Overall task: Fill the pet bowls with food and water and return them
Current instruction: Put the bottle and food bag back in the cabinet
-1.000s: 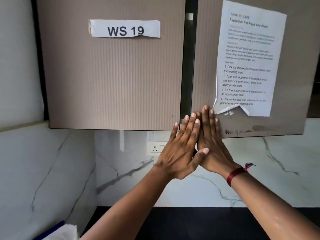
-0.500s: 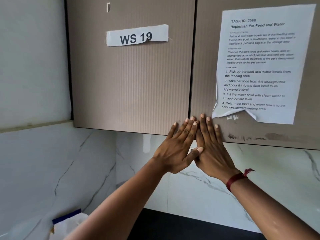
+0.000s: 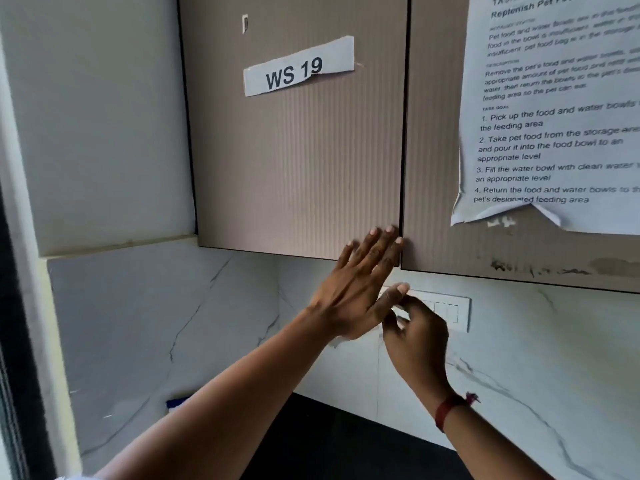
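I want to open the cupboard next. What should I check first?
1. Left hand has straight fingers on the ribbed taupe left cupboard door at its lower corner: ok.
2. Ribbed taupe right cupboard door is shut, not blocking: ok.
3. Right hand is empty: cannot tell, fingers curled.
4. Door handle to pull: not ok, none visible.
5. Pet bowls in sight: not ok.
6. Food inside: cannot tell.
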